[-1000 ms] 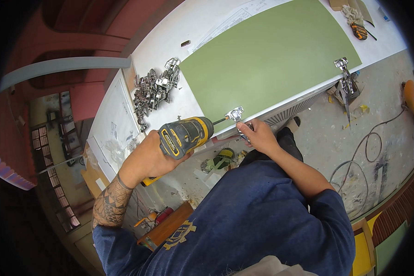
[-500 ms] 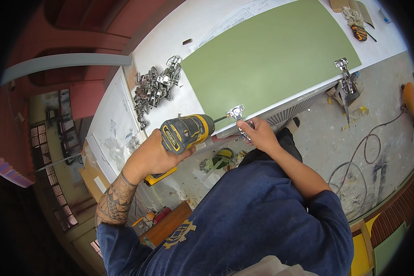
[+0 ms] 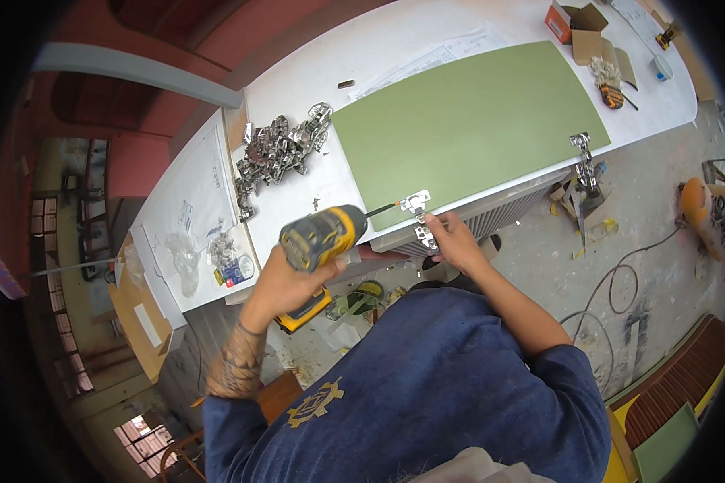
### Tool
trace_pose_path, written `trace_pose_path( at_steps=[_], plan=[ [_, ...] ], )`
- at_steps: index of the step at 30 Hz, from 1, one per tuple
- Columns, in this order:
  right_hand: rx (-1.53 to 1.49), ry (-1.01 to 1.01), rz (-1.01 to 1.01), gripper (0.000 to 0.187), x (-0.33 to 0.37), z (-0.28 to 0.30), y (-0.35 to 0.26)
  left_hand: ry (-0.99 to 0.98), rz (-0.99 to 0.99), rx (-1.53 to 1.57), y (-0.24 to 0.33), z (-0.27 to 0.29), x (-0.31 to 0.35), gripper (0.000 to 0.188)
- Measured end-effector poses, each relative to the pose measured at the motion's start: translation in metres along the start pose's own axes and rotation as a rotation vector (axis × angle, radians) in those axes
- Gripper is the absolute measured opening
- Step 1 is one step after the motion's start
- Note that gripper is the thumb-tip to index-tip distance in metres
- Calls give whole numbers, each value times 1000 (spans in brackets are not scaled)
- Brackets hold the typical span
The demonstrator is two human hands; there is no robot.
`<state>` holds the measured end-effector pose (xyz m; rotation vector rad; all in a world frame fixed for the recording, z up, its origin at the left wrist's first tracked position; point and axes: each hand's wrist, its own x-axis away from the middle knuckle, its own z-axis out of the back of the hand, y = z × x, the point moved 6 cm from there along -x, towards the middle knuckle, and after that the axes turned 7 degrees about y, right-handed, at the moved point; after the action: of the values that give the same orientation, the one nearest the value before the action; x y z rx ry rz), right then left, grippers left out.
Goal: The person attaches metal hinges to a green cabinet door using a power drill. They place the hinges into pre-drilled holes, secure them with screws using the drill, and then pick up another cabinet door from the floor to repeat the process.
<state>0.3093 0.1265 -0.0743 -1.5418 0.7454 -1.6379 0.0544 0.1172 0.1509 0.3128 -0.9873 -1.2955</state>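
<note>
My left hand (image 3: 288, 283) is wrapped round the grip of a yellow and black cordless drill (image 3: 324, 237). Its thin bit points right, the tip at the near side of a metal cabinet hinge (image 3: 416, 201). That hinge sits at the near left corner of a green panel (image 3: 467, 121), its arm hanging over the edge. The fingers of my right hand (image 3: 454, 241) pinch the hinge arm. A second hinge (image 3: 582, 146) is at the panel's near right corner, also reaching past the edge.
Left of the panel lies a heap of hinges (image 3: 278, 153) on the white table (image 3: 342, 173), with loose screws nearby. A tape measure (image 3: 611, 97) and an opened box (image 3: 573, 24) are at the far right. Cables (image 3: 620, 278) and an orange tool (image 3: 695, 211) are on the floor.
The view has shifted, showing more of the table's far right. Both hands stay at the same hinge; the drill bit remains close to it.
</note>
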Motion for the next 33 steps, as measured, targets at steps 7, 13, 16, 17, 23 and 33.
trace_pose_path(
  at_steps=[7, 13, 16, 17, 23, 33],
  plan=[
    [425, 298, 814, 31, 50, -4, -92, 635, 28, 605, -106, 22, 91, 23],
    [642, -75, 1170, 25, 13, -140, -143, 803, 99, 768, -164, 2, 128, 25],
    [784, -77, 1152, 21, -28, -193, -140, 817, 117, 768, -172, -13, 140, 25],
    [793, -75, 1163, 21, -33, -204, -139, 833, 121, 770, -171, -18, 144, 26],
    [825, -15, 1155, 14, -51, -231, -138, 835, 161, 804, -192, -47, 165, 30],
    [1029, 76, 1202, 14, -57, -240, -136, 779, 89, 830, -190, -53, 133, 29]
  ],
)
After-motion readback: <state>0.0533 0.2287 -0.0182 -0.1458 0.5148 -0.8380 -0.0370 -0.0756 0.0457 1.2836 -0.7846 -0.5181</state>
